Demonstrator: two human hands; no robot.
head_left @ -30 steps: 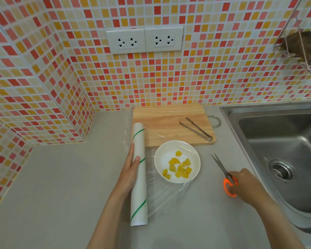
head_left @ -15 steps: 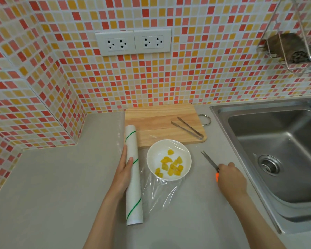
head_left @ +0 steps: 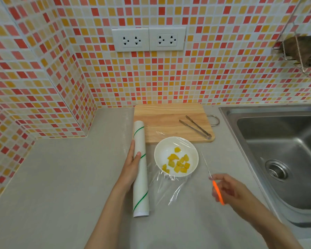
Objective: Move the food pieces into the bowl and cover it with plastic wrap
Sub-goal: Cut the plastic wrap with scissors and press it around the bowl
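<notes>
While wrap lay stretched over the bowl, both hands were at work on the counter (head_left: 52,177).

Left hand: the left hand (head_left: 131,169) lay flat along the left side of the roll (head_left: 140,169), fingers extended, thumb resting on top of the tube, pressing rather than gripping it.

Right hand: the right hand (head_left: 230,189) was blurred, loosely curled round the orange handle of the scissors (head_left: 215,182), lifted right of the bowl; I could not tell how firm the hold was.

Scissors: the blades looked closed and pointed away from the person, toward the board's near right corner.

Roll: white with green diagonal stripes, it lay lengthwise on the counter, its far end beside the board's left edge.

Wrap: the clear wrap (head_left: 169,189) ran from the roll across the bowl top and spread wrinkled on the counter in front of the bowl.

Bowl: the white bowl (head_left: 162,155) sat on the counter just in front of the board, between roll and scissors.

Food: the yellow pieces (head_left: 178,162) lay inside the bowl, under the film, mostly toward its near right.

Board: the wooden board (head_left: 165,119) stood against the tiled wall, its metal loop handle to the right.

Tongs: metal tongs (head_left: 196,127) rested on the board's right half.

Sink: the steel sink (head_left: 280,141) was at the right.
</notes>
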